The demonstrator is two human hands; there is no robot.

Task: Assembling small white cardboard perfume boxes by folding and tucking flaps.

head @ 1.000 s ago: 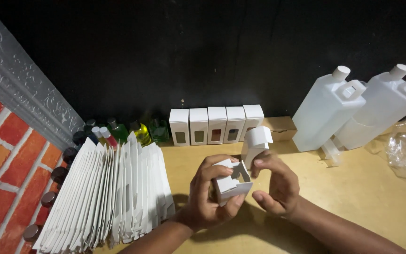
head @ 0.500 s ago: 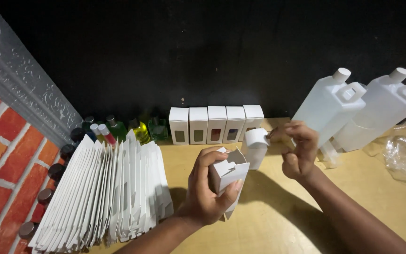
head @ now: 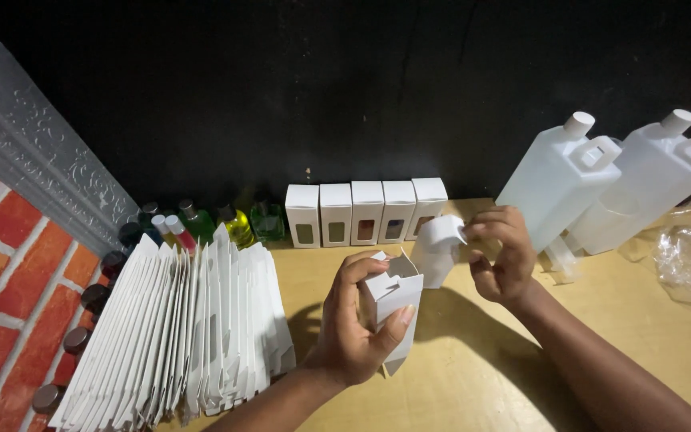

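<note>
Left hand (head: 353, 328) gripping upright box (head: 393, 308), open flaps on top, long axis vertical. Right hand (head: 501, 256) just beyond and rightward, pinching second box (head: 438, 250) above counter (head: 473, 360).

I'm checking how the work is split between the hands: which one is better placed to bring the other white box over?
Probably the right hand: it already touches the other white box, while the left hand grips the open-topped box.
</note>
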